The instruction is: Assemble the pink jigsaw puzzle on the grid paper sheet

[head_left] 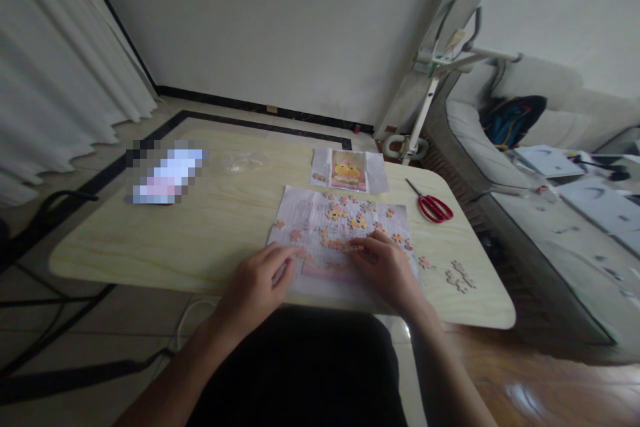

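Printed paper lies near the table's front edge, with several small jigsaw puzzle pieces in yellow, orange and pink spread over it. My left hand rests at the paper's left side, fingers stretched out and thumb apart from them, close to a few pinkish pieces. On the right, my right hand has its thumb and index finger closed around a small orange puzzle piece, beside a row of pieces. A picture card showing a yellow figure lies on a white sheet behind the paper.
Red-handled scissors lie at the right of the table. Several pieces sit near its right corner. A blurred-out phone-like object and clear plastic wrap are on the left. Beyond the right edge stands a sofa.
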### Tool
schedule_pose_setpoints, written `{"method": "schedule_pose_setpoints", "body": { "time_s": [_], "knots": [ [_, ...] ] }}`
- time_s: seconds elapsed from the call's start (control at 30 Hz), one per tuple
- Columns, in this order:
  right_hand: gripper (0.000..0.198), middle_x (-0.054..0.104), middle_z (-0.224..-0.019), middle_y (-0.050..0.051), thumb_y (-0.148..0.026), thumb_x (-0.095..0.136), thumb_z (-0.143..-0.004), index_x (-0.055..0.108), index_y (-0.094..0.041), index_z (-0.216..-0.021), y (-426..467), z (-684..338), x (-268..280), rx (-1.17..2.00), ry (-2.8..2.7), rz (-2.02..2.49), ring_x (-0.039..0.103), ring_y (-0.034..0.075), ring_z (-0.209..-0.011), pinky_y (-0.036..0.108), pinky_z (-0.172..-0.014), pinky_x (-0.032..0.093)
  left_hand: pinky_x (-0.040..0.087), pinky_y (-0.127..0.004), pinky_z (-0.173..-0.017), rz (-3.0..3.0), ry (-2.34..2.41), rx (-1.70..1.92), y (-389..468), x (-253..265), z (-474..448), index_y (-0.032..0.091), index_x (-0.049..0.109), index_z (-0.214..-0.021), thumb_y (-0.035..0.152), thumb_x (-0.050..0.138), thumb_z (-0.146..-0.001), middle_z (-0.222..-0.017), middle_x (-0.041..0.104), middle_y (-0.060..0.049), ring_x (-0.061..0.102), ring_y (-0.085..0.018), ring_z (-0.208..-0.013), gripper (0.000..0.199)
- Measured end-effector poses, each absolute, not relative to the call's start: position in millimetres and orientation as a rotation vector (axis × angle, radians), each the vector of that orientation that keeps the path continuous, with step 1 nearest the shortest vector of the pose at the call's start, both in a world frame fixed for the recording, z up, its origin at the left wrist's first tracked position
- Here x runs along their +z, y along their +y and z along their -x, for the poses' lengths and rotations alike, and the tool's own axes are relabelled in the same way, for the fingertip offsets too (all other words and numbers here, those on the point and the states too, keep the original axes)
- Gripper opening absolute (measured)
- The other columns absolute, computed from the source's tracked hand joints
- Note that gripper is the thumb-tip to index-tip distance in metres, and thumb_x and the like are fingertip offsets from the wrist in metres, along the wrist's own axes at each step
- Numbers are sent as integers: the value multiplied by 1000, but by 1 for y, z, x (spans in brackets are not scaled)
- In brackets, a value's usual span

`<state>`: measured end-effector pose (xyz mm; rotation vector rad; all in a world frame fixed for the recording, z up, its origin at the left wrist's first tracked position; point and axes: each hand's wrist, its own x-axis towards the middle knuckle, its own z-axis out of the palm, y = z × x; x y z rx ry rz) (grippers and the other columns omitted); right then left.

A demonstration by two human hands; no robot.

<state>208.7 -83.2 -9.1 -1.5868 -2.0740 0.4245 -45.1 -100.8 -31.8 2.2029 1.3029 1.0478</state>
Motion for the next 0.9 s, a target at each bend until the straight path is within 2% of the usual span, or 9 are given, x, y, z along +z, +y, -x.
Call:
{"method": "schedule_pose_setpoints", "body": {
  "time_s": [0.47, 0.67, 0.9],
  "knots": [
    [17, 63, -86, 3, -18, 61, -88, 74, -23, -98, -81, -215, -9, 482, -2018, 1558, 61, 16, -74, 29, -70, 45, 53, -32, -82, -2230, 1308, 1053, -100, -35, 45, 20, 65, -109, 14, 48, -94, -102, 72, -5, 68, -18, -94, 24],
    [17, 61, -81, 2, -20, 63, -88, 75, -23, -99, -85, -196, -11, 554, -2044, 1482, 58, 15, -69, 27, -64, 44, 53, -33, -82, -2239, 1311, 1027, -100, -34, 44, 20, 65, -110, 15, 49, -94, -103, 72, -5, 68, -19, -95, 23],
    [17, 60, -80, 2, -16, 64, -86, 75, -21, -98, -83, -185, -12, 546, -2072, 1471, 57, 15, -70, 27, -64, 43, 53, -33, -79, -2235, 1320, 1041, -101, -33, 44, 20, 66, -108, 15, 51, -93, -100, 72, -4, 69, -20, -91, 22]
  ]
}}
